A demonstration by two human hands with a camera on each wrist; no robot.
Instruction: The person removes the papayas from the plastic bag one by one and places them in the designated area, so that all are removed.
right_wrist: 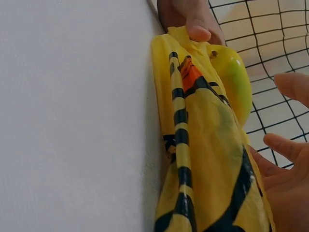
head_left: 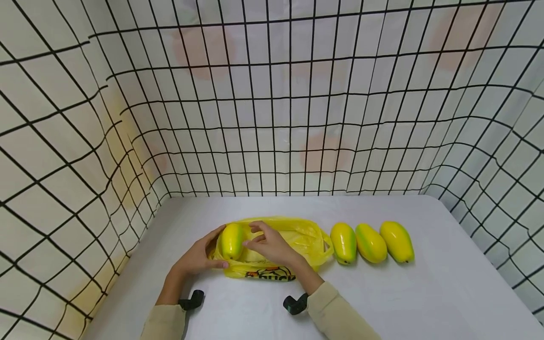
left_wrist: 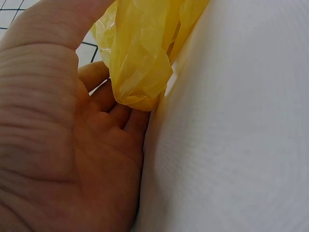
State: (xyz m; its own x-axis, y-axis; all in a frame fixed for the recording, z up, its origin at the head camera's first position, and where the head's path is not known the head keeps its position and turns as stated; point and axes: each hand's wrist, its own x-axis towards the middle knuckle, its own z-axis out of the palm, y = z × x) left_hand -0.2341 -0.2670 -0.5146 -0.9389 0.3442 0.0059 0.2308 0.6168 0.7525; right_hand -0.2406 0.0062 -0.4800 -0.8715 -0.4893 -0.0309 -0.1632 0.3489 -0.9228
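Note:
A yellow plastic bag (head_left: 293, 231) with black print lies on its side on the white table, its mouth spread upward. Inside its left end sits a yellow-green mango (head_left: 232, 241), also visible above the bag's edge in the right wrist view. My left hand (head_left: 197, 255) holds the bag's left end, thumb at the front and fingers round the back. In the left wrist view, yellow film (left_wrist: 140, 58) lies between thumb and fingers. Over the bag, just right of the mango, my right hand (head_left: 272, 245) has its fingers spread, apart from the fruit in the right wrist view.
To the right of the bag, three more mangoes lie in a row: one near the bag's handle (head_left: 343, 243), a middle mango (head_left: 371, 243) and a far-right mango (head_left: 397, 241). A white wall with a black grid (head_left: 289, 113) encloses the table (head_left: 425, 297) behind and at both sides.

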